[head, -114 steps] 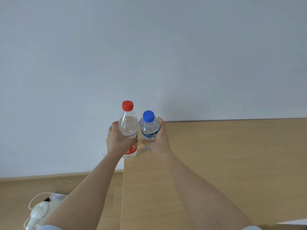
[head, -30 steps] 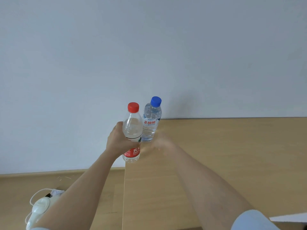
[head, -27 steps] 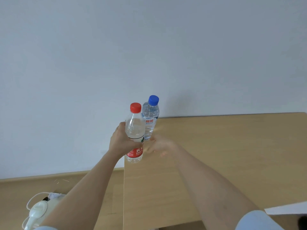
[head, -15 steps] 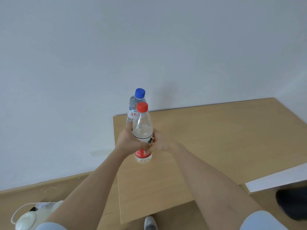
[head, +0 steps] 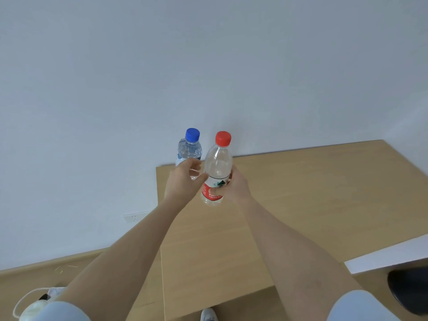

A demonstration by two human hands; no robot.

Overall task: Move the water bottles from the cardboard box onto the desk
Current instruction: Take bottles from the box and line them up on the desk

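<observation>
Two clear plastic water bottles are in play above the far left corner of the light wooden desk [head: 301, 205]. One, the clear plastic bottle with the red cap and red label [head: 217, 172], is off the surface, upright with a slight lean, and the right hand [head: 231, 188] closes around its label band with the thumb on the near side. The other, the clear plastic bottle with the blue cap and blue label [head: 189, 148], appears to stand on the desk corner just beyond the left hand [head: 183, 181], close to the pale grey wall [head: 208, 66]; its base is hidden, so I cannot confirm this.

To do this step well, I judge that the right hand should lower the red-capped bottle straight down onto the bare wood on its own right side, keep it vertical, and let go only when the base sits flat. It should leave a small gap to the blue-capped bottle, because a knock could send that one over the desk edge, which is very near.

Now the left hand: it is half open, the fingers loosely curved and spread. Its fingertips [head: 196, 166] are in front of the lower body of the blue-capped bottle and its thumb comes near the red-capped one, but I cannot tell if either really touches. It carries nothing. The cardboard box is not in view.
</observation>
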